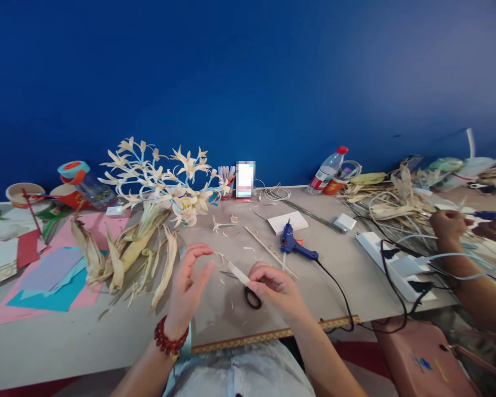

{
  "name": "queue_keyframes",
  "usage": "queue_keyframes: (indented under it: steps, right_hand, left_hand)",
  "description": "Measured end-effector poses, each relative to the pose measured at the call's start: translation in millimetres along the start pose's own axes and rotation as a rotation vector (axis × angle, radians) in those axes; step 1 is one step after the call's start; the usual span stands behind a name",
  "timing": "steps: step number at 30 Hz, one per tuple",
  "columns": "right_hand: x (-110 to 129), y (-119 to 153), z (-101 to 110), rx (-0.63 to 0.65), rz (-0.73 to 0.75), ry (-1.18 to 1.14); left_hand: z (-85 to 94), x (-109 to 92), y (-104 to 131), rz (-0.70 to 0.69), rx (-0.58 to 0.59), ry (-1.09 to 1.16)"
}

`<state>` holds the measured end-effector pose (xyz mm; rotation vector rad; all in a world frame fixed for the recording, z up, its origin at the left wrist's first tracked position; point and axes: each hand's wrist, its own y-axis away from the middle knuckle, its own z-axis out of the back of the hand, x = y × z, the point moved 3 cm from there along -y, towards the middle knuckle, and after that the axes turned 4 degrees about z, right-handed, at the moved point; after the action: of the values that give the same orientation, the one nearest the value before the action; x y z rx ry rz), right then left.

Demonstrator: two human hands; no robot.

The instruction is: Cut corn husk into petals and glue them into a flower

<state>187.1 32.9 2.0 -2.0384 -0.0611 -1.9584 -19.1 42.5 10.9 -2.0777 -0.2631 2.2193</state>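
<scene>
"So what's in view, biggest stuff first?"

"Blue wall [248,82] along the whole far side, then a greyish table [86,342] in front of it, pretty cluttered. Tallest thing on it is a bunch of pale flowers [186,204], far and a bit left. Dry husks [134,253] are heaped just nearer, with coloured sheets [53,270] further left. Pink bag [421,353] at the near right, below the table edge"

"And mid-size?"

"White power strip [372,248] on the right, with another person's hand [448,226] beyond it. Then the wearer's own two, near the middle. Left hand [192,275] is wide, thumb apart from the curved fingers, red beads [170,337] on the wrist. Right hand [275,286] is pinching something. Blue glue gun [291,242] lies just past it, cord running right"

"Pinching what?"

"Going smaller now: there's a pair of scissors [247,298] with a black handle by the right hand, partly hidden. The pinched thing is a narrow white strip [238,274], slanting far and left toward the left fingertips; can't tell if they touch its thin tip. Tiniest are the pale scraps [249,248] scattered around on the table"
</scene>
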Motion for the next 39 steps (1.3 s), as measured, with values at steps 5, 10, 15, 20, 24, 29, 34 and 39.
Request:
queue_keyframes:
  steps: [5, 10, 15, 20, 24, 29, 34, 39]
  right_hand:
    - [-12.6, 5.1, -7.9, -0.098, -0.075, -0.151]
    - [-16.8, 5.8, -18.0, -0.073, -0.082, -0.135]
    - [-19.5, 7.1, -22.1, -0.060, -0.093, -0.082]
    - [-6.7, 5.5, -20.6, -0.061, -0.013, 0.022]
    - [-3.8, 4.6, -22.9, -0.049, -0.031, -0.012]
    - [-8.4, 8.0, -29.8, -0.090, -0.096, -0.162]
    - [-4.8, 9.4, -30.5, -0.112, -0.065, -0.180]
    - [-4.7, 8.4, -28.4, -0.091, -0.035, -0.145]
  left_hand:
    - [-7.2, 1.3, 15.6, 0.016, 0.132, 0.001]
    - [-24.1, 3.2, 20.8, 0.045, 0.215, 0.045]
    - [-29.5, 3.9, 18.3, 0.086, 0.195, 0.068]
    - [-27.5, -2.7, 19.9, 0.080, 0.221, 0.025]
    - [-25.2, -6.6, 20.8, 0.083, 0.241, 0.018]
    - [-23.8, -8.9, 22.5, 0.113, 0.258, 0.067]
    - [-18.7, -8.9, 22.7, 0.124, 0.197, 0.084]
    - [-18.9, -9.6, 21.9, 0.097, 0.211, 0.046]
